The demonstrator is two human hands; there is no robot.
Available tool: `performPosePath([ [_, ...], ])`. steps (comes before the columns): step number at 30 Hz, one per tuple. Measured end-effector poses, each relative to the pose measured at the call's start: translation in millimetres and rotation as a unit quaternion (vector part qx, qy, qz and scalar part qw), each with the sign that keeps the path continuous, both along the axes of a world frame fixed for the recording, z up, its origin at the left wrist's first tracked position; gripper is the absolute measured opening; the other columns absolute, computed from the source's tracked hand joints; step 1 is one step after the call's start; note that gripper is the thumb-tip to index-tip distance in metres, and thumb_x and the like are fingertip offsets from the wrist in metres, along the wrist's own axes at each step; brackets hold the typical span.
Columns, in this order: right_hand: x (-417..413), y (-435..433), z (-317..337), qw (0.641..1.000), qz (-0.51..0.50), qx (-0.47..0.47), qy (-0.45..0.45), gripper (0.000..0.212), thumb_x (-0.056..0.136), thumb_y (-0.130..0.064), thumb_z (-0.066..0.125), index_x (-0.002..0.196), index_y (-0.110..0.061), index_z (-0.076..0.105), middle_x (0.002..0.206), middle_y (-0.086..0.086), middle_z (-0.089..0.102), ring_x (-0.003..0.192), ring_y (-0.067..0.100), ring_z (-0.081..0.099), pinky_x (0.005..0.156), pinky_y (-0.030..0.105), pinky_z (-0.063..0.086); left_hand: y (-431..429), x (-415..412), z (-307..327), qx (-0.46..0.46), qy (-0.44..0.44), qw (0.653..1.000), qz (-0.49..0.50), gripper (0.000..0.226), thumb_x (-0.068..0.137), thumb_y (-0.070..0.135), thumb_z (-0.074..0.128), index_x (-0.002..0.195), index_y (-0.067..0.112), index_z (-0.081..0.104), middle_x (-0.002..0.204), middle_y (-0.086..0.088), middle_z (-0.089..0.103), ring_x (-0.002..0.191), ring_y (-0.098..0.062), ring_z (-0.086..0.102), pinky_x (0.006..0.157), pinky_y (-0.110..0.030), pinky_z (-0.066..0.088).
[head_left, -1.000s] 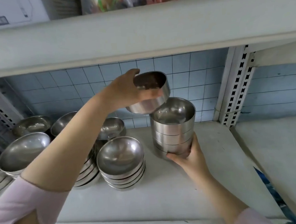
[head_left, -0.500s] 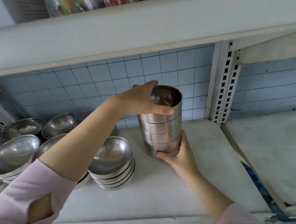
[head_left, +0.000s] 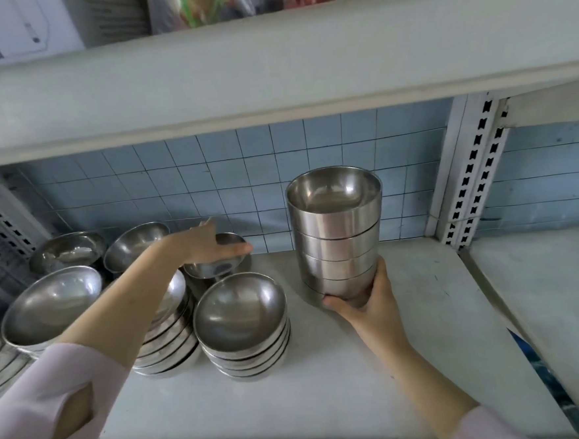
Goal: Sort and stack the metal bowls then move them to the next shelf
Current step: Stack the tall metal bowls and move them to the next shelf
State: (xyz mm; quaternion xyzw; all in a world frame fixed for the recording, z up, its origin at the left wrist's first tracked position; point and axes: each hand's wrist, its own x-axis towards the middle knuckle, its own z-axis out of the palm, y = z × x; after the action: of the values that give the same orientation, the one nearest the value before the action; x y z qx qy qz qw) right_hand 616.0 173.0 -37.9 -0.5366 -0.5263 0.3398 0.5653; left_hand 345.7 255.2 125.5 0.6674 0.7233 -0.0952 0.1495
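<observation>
A stack of several straight-sided metal bowls (head_left: 337,236) stands on the shelf (head_left: 327,381) right of centre. My right hand (head_left: 366,303) grips its bottom bowl from the front. My left hand (head_left: 204,242) reaches to the back and holds the rim of a small round bowl (head_left: 222,263), thumb along its front edge and fingers over the far side. In front of that sits a stack of shallow round bowls (head_left: 244,325). A second stack (head_left: 167,334) lies partly under my left forearm.
More round bowls sit at the left: two at the back (head_left: 67,250) (head_left: 135,238) and a large one (head_left: 50,304) on a stack. A perforated upright post (head_left: 470,172) divides this shelf from the neighbouring shelf (head_left: 554,296) on the right. A shelf board (head_left: 270,66) hangs overhead.
My left hand set the straight-sided bowl on top of the stack, let go, and moved left and back to the small round bowl. My right hand stayed on the stack's base.
</observation>
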Motion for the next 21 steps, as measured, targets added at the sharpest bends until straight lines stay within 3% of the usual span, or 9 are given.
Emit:
performPosePath([
  [6, -1.6, -0.5, -2.9, 1.0, -0.018, 0.0, -0.019, 0.102, 0.055, -0.038, 0.096, 0.139, -0.03, 0.039, 0.126, -0.012, 0.065, 0.113, 0.005, 0.063, 0.093, 0.033, 0.055, 22.4, -14.5, -17.5, -0.079, 0.065, 0.995, 0.017, 0.152, 0.039, 0.103, 0.032, 0.157, 0.014, -0.003, 0.166, -0.006, 0.003, 0.147, -0.033, 0.024, 0.119, -0.046, 0.021],
  [9, -1.9, -0.1, -5.1, 1.0, -0.019, -0.002, -0.02, 0.104, 0.054, -0.039, 0.096, 0.14, -0.031, 0.038, 0.127, -0.012, 0.065, 0.115, 0.006, 0.063, 0.095, 0.036, 0.054, 29.5, -8.8, -18.0, -0.091, 0.066, 0.993, 0.034, 0.124, 0.068, 0.091, 0.038, 0.157, 0.011, 0.004, 0.165, -0.005, -0.005, 0.147, -0.032, 0.024, 0.117, -0.041, 0.023],
  [11, -2.2, 0.6, -6.0, 1.0, -0.022, -0.003, -0.019, 0.104, 0.053, -0.039, 0.096, 0.14, -0.032, 0.039, 0.127, -0.012, 0.065, 0.115, 0.006, 0.063, 0.095, 0.038, 0.054, 32.0, -4.0, -18.9, -0.093, 0.075, 0.992, 0.029, 0.119, 0.071, 0.089, 0.04, 0.157, 0.011, 0.012, 0.165, -0.006, -0.005, 0.146, -0.032, 0.026, 0.116, -0.04, 0.024],
  [15, -2.2, 1.2, -5.6, 0.999, -0.024, -0.001, -0.021, 0.105, 0.052, -0.04, 0.096, 0.139, -0.033, 0.039, 0.126, -0.014, 0.065, 0.113, 0.004, 0.063, 0.093, 0.035, 0.055, 43.2, -6.2, -28.9, -0.112, 0.083, 0.99, -0.01, 0.14, 0.038, 0.105, 0.039, 0.148, 0.019, 0.038, 0.163, -0.008, 0.016, 0.14, -0.032, 0.035, 0.116, -0.045, 0.028],
  [19, -2.2, 0.6, -4.5, 1.0, -0.022, -0.003, -0.021, 0.105, 0.052, -0.041, 0.096, 0.139, -0.033, 0.038, 0.127, -0.014, 0.064, 0.114, 0.003, 0.062, 0.093, 0.031, 0.054, 39.7, -1.8, -23.7, -0.05, 0.051, 0.997, 0.029, 0.115, 0.069, 0.085, 0.052, 0.148, 0.004, 0.033, 0.156, -0.012, 0.032, 0.129, -0.032, 0.048, 0.103, -0.037, 0.039],
  [21, -1.7, 0.3, -4.1, 0.999, -0.023, -0.003, -0.024, 0.105, 0.052, -0.042, 0.096, 0.14, -0.032, 0.038, 0.127, -0.014, 0.063, 0.115, 0.002, 0.062, 0.093, 0.03, 0.054, 34.8, -1.9, -13.6, -0.042, 0.023, 0.999, 0.022, 0.117, 0.062, 0.088, 0.057, 0.145, 0.007, 0.036, 0.146, -0.011, 0.046, 0.121, -0.032, 0.053, 0.1, -0.04, 0.044],
])
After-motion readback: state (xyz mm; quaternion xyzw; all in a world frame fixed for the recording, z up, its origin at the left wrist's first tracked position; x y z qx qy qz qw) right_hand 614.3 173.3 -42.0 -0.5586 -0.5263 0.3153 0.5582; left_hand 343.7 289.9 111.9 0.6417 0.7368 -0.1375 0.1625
